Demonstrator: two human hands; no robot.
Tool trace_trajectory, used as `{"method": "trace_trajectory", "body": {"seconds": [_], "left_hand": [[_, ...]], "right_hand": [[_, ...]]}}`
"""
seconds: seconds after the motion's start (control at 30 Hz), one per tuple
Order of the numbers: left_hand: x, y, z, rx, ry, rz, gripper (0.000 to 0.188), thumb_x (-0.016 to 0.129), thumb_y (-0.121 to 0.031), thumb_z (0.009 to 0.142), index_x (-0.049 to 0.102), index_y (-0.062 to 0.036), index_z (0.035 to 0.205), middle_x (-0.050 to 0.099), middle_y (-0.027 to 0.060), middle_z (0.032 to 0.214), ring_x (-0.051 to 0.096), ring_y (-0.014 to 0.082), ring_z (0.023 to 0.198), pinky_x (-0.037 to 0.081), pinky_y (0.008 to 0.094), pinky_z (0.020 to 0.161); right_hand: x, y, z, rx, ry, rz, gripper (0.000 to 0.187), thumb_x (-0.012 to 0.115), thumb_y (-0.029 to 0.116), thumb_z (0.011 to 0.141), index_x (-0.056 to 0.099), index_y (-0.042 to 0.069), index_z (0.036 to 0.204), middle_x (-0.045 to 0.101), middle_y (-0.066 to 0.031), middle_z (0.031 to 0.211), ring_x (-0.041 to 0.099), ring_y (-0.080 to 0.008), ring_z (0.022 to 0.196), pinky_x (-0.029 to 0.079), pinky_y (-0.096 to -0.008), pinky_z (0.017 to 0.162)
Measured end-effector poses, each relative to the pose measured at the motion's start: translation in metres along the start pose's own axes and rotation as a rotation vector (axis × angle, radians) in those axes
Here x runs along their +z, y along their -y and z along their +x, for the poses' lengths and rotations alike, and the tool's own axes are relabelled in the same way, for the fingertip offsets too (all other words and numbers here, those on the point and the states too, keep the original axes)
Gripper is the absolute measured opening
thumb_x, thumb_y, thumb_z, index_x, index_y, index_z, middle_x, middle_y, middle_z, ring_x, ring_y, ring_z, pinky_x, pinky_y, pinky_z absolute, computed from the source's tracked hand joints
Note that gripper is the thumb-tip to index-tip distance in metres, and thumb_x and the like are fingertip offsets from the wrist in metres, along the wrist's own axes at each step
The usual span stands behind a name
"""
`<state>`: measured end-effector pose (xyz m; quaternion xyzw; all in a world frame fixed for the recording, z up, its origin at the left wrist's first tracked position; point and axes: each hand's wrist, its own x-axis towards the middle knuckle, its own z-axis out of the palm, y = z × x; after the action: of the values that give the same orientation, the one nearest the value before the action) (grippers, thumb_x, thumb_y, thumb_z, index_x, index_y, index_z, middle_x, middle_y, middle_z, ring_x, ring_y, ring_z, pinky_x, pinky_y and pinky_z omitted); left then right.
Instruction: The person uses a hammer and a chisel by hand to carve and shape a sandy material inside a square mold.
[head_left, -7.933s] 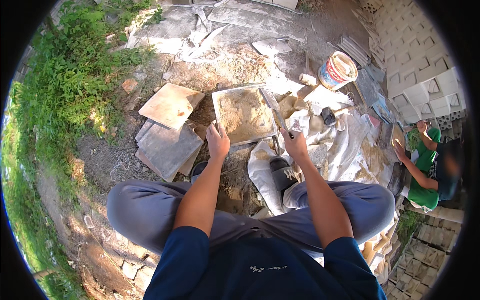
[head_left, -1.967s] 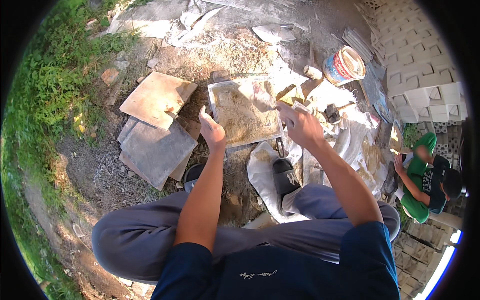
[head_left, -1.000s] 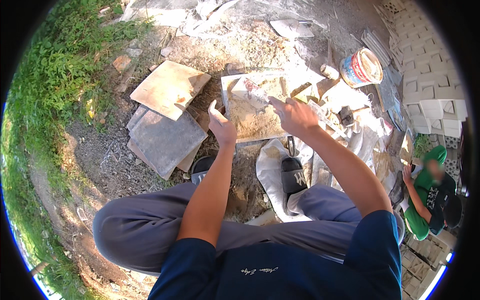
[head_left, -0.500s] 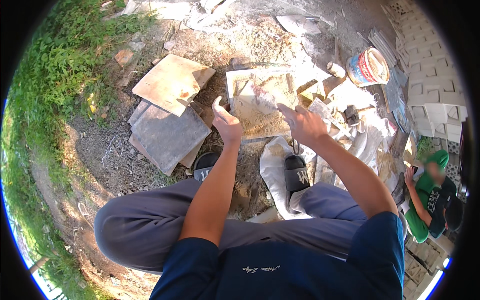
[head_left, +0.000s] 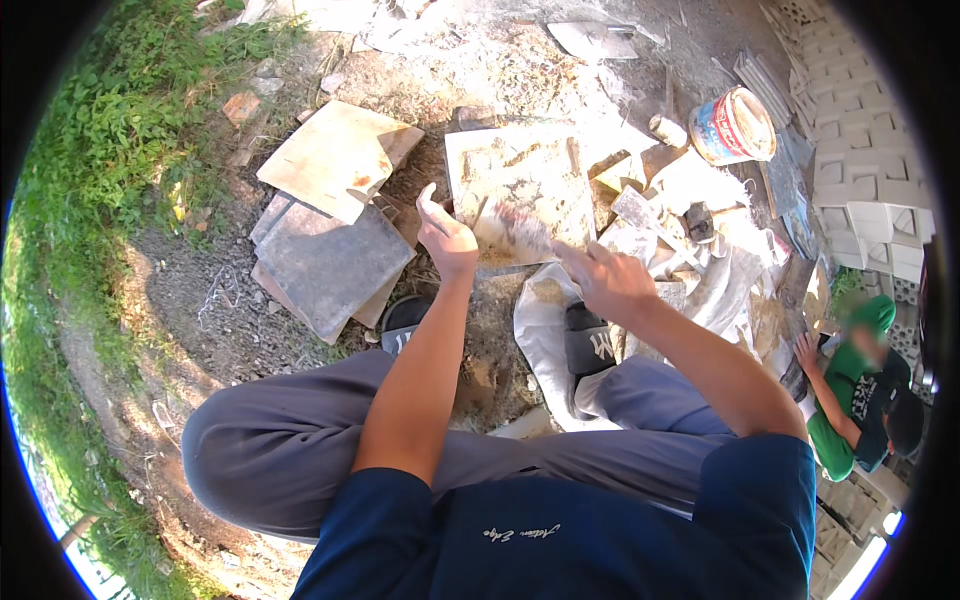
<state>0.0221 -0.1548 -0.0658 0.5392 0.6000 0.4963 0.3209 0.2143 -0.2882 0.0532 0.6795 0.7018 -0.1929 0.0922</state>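
In front of me a square pale tile (head_left: 545, 160) lies flat, with crumbly sand-coloured material on its face. My right hand (head_left: 605, 278) grips a flat, wide-bladed tool (head_left: 513, 230) that looks like a scraper. Its blade is smeared by motion and lies over the tile's near part. My left hand (head_left: 447, 238) is held at the tile's left edge, fingers stretched out and nothing in them. Whether it touches the edge I cannot tell.
Left of it are stacked a tan tile (head_left: 330, 155) and grey tiles (head_left: 335, 255). A paint bucket (head_left: 733, 125) stands at the far right, near a small can (head_left: 668, 130). White sacking (head_left: 720, 290) and rubble lie on the right. Another person (head_left: 860, 390) is at the right edge.
The tool has come nearer to me across the tile, blurred by motion, and my right hand moved slightly nearer. My left hand stays by the edge. The other person's hand has moved lower left.
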Motion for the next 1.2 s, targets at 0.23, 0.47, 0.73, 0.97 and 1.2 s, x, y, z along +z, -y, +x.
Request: {"method": "trace_trajectory", "body": {"seconds": [0.23, 0.47, 0.73, 0.97, 1.2], "left_hand": [[-0.003, 0.011, 0.0, 0.144, 0.029, 0.19, 0.027, 0.044, -0.009, 0.101, 0.051, -0.003, 0.126, 0.063, 0.024, 0.092, 0.065, 0.0409, 0.082, 0.05, 0.0473, 0.074], [0.002, 0.016, 0.001, 0.081, 0.06, 0.189, 0.028, 0.052, -0.011, 0.098, 0.05, -0.0028, 0.126, 0.063, 0.0257, 0.1, 0.063, 0.0444, 0.088, 0.049, 0.0492, 0.078], [0.006, 0.002, -0.001, 0.2, 0.007, 0.179, 0.031, 0.036, -0.021, 0.106, 0.052, -0.0011, 0.122, 0.063, 0.0294, 0.089, 0.061, 0.0499, 0.083, 0.046, 0.0524, 0.077], [-0.007, 0.002, 0.005, 0.21, -0.001, 0.178, 0.029, 0.039, -0.011, 0.099, 0.051, 0.0006, 0.123, 0.061, 0.0272, 0.084, 0.059, 0.0486, 0.079, 0.047, 0.0497, 0.076], [-0.008, -0.004, 0.001, 0.123, 0.008, 0.131, 0.036, 0.033, -0.022, 0.105, 0.053, 0.002, 0.123, 0.057, 0.0247, 0.076, 0.057, 0.0424, 0.071, 0.045, 0.0479, 0.069]], "right_hand": [[-0.025, -0.019, -0.014, 0.215, -0.102, 0.179, 0.044, 0.056, 0.021, 0.098, 0.053, 0.026, 0.141, 0.066, -0.021, 0.099, 0.069, -0.0413, 0.083, 0.058, -0.0484, 0.073], [0.008, -0.01, -0.033, 0.199, -0.101, 0.233, 0.047, 0.054, 0.02, 0.097, 0.051, 0.028, 0.143, 0.066, -0.0241, 0.111, 0.069, -0.0434, 0.088, 0.058, -0.0508, 0.077], [-0.011, -0.032, -0.001, 0.352, -0.204, 0.223, 0.049, 0.054, 0.015, 0.099, 0.045, 0.021, 0.147, 0.065, -0.0265, 0.101, 0.069, -0.0437, 0.083, 0.056, -0.0528, 0.07], [-0.02, 0.019, 0.014, 0.153, -0.117, 0.289, 0.047, 0.053, 0.013, 0.098, 0.049, 0.017, 0.144, 0.066, -0.0265, 0.104, 0.069, -0.0433, 0.086, 0.056, -0.0534, 0.076], [-0.007, 0.031, 0.074, 0.311, -0.191, 0.309, 0.048, 0.052, 0.013, 0.099, 0.047, 0.013, 0.147, 0.067, -0.0283, 0.103, 0.07, -0.0392, 0.086, 0.057, -0.0467, 0.069]]}}
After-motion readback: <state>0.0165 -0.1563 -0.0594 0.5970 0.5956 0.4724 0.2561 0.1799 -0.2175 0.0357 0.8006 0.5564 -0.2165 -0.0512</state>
